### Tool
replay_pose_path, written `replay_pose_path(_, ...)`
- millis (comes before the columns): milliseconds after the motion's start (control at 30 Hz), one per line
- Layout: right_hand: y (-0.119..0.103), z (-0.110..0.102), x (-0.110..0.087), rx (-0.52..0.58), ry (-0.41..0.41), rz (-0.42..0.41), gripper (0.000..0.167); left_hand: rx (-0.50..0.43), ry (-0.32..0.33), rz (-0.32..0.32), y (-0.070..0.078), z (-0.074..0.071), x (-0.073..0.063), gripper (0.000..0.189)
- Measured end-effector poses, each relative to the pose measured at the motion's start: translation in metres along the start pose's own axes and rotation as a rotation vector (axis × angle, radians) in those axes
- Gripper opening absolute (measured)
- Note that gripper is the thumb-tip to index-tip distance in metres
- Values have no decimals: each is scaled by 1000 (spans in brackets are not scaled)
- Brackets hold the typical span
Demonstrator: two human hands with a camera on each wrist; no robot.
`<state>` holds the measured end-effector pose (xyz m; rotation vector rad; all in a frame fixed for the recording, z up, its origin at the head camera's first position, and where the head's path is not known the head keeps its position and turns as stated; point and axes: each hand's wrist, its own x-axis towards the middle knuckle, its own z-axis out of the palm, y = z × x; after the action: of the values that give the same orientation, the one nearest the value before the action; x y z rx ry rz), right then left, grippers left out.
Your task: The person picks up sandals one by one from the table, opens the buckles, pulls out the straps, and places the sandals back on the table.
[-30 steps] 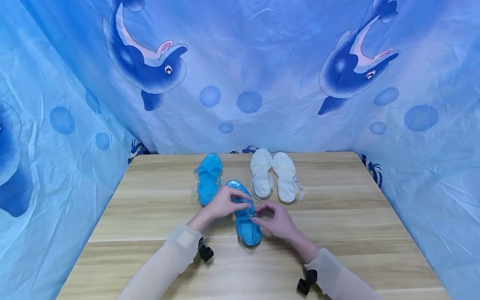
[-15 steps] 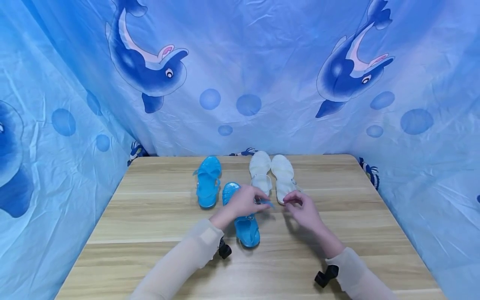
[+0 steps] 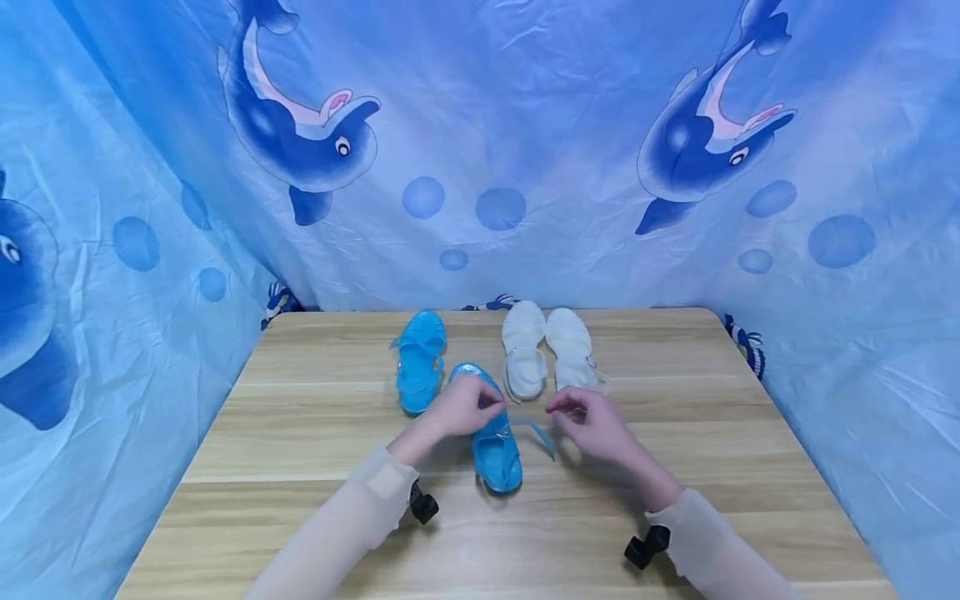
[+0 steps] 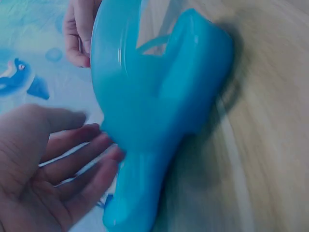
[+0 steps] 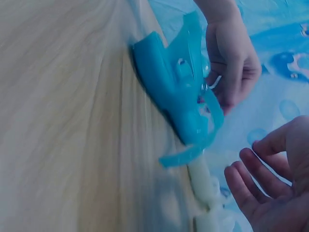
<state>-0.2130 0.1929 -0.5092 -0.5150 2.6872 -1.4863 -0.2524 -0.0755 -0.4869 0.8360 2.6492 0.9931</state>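
A blue jelly sandal (image 3: 495, 467) lies on the table with its front end towards me. Its loose strap (image 3: 542, 437) sticks out to the right past the buckle (image 3: 501, 432), the end curving down. My left hand (image 3: 463, 406) is over the sandal's left side; in the left wrist view its fingers (image 4: 79, 159) are loosely bent along the sandal's edge, thumb apart. To the right of the strap is my right hand (image 3: 596, 423), apart from it. The right wrist view shows relaxed fingers (image 5: 258, 176) with nothing between them, beside the curled strap (image 5: 183, 157).
Another blue sandal (image 3: 418, 371) lies behind on the left. Two white sandals (image 3: 523, 354) lie side by side at the back, the right one (image 3: 570, 337) partly behind my right hand. A dolphin-print curtain (image 3: 480, 167) hangs around the wooden table (image 3: 300, 433).
Both hands were at the sandal's buckle. My right hand moved away to the right. My left hand drew the strap across to the right, then went back left, leaving the strap sticking out.
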Motion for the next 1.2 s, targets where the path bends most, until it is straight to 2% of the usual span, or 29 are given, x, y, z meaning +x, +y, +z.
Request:
replay_pose_path(100, -12, 9, 7, -76, -73, -72, 14, -19, -76, -70, -8, -3, -13, 12)
replay_pose_path(167, -20, 17, 14, -110, -129, -123, 17, -42, -114, -91, -10, -4, -19, 11)
replay_pose_path(300, -29, 34, 28, -169, -282, -202, 21, -107, -127, -92, -12, -4, -25, 8)
replay_pose_path(367, -31, 40, 32, -195, -340, -212, 21, -127, -122, -75, -11, -4, -26, 7)
replay_pose_path(433, -31, 46, 35, -210, -364, -198, 19, -141, -126, -68, -11, -3, -27, 7)
replay_pose_path(533, -31, 50, 36, -184, -356, -159, 15, -155, -118, -77, -12, -2, -28, 8)
replay_pose_path(667, -29, 52, 37, -91, -338, -120, 12, -182, -109, -123, -14, -4, -32, 8)
replay_pose_path(967, -16, 54, 31, 78, -288, -107, 9, -221, -100, -138, -17, -5, -33, 10)
replay_pose_path(1133, -14, 54, 28, 75, -270, -89, 4, -243, -104, -142, -20, -4, -33, 10)
replay_pose_path(1200, -14, 54, 27, 55, -268, -106, 5, -258, -105, -152, -20, -5, -34, 10)
